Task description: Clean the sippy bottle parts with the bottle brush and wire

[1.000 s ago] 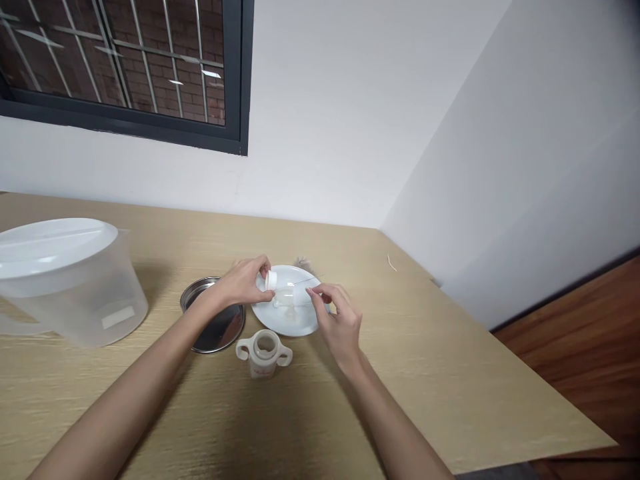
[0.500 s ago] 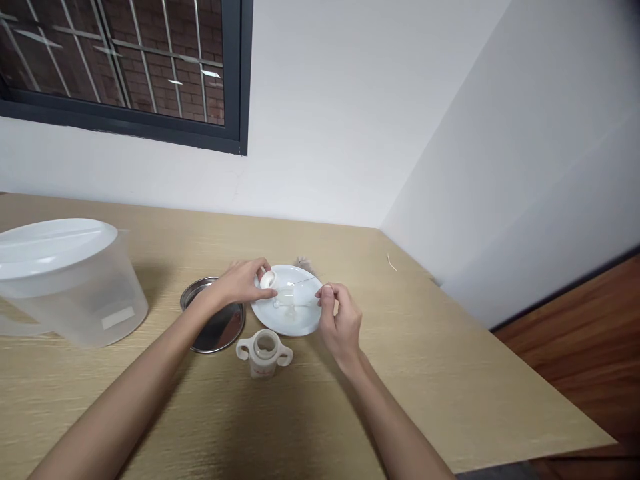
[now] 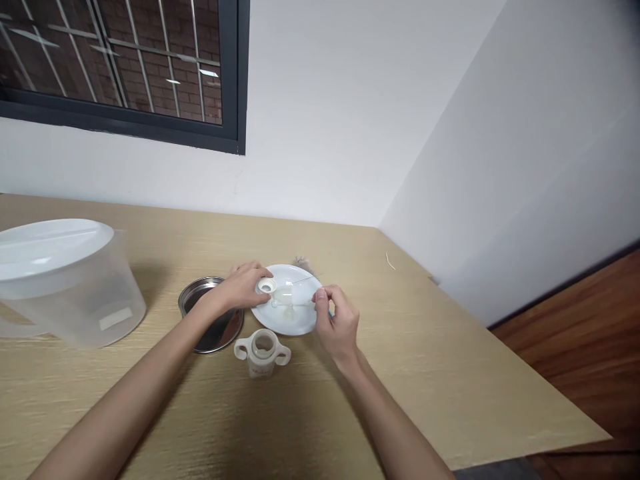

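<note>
My left hand [image 3: 246,283] pinches a white ring-shaped bottle collar [image 3: 266,286] over the left rim of a white plate [image 3: 303,325]. Across the plate, my right hand [image 3: 339,322] has thumb and fingers closed on the end of a thin pale stick [image 3: 301,305], too fine to name surely. Some clear wet-looking pieces lie on the plate, hard to make out. In front of it an open baby bottle [image 3: 262,352] with two side handles stands upright.
A round steel dish [image 3: 219,337] sits under my left forearm. At the left stands a large translucent lidded pitcher [image 3: 95,293]. Grey bristles [image 3: 301,262] show behind the plate. A thin pale strip [image 3: 390,261] lies near the table's right edge, beside the wall.
The collar in my left hand has tipped so its opening faces more upward, and it sits slightly lower. My right hand has barely shifted. The view has moved slightly.
</note>
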